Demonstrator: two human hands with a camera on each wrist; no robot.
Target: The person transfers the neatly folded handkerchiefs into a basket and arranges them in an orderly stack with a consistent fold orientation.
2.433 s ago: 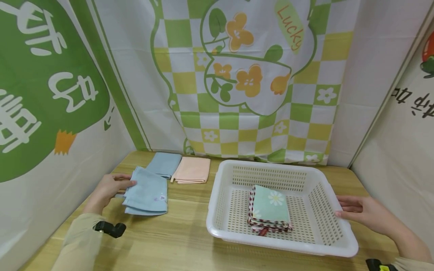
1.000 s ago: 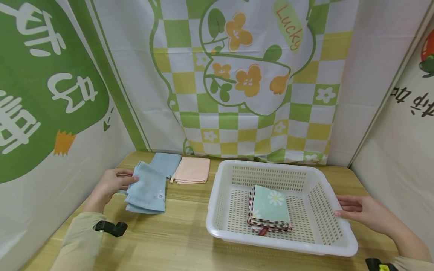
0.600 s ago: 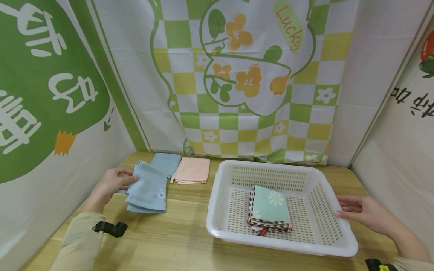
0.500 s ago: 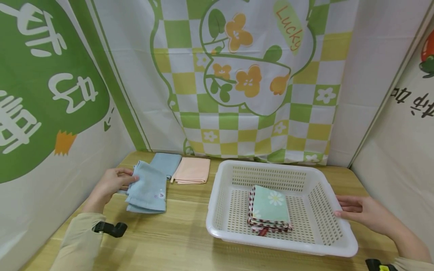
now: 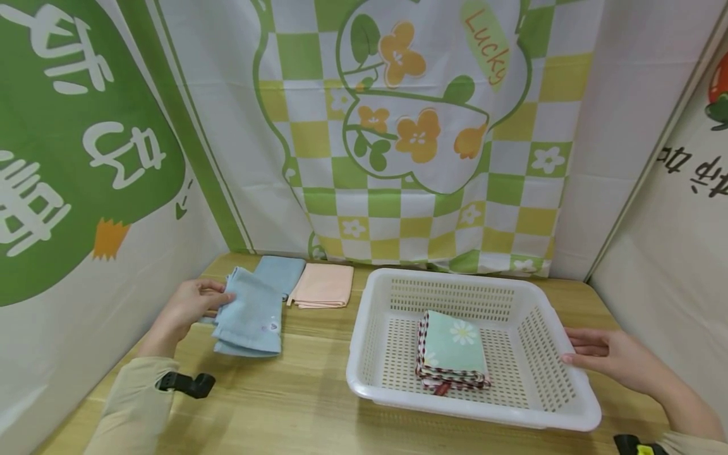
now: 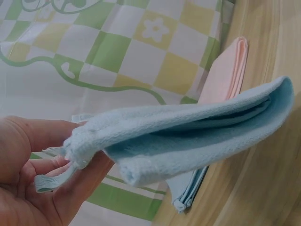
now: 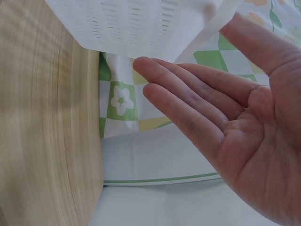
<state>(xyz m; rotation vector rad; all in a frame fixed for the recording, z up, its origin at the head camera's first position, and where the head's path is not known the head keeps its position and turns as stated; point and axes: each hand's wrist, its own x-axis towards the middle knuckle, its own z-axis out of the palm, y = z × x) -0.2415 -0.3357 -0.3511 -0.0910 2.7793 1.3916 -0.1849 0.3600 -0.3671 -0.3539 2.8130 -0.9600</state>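
My left hand point(image 5: 188, 309) pinches a folded light blue towel point(image 5: 250, 316) by its left edge, thumb uppermost. In the left wrist view the towel point(image 6: 188, 117) juts out over the table, its folds parted and a small loop point(image 6: 54, 182) near the fingers. Small printed marks show at its lower right corner. At the right side of a white plastic basket point(image 5: 472, 412), my right hand point(image 5: 620, 357) has its thumb at the rim. The right wrist view shows its fingers point(image 7: 188, 103) straight beside the basket's wall. Inside the basket lies a folded green daisy cloth point(image 5: 455, 344) with a checked border.
A folded blue towel point(image 5: 281, 275) and a folded pink towel point(image 5: 321, 284) lie side by side at the back left of the wooden table point(image 5: 273, 404). Printed curtains point(image 5: 432, 221) hang close behind and at both sides.
Over the last seconds my left hand has risen slightly with the light blue towel, its far corner lifting a little. My right hand and the basket have stayed in place.
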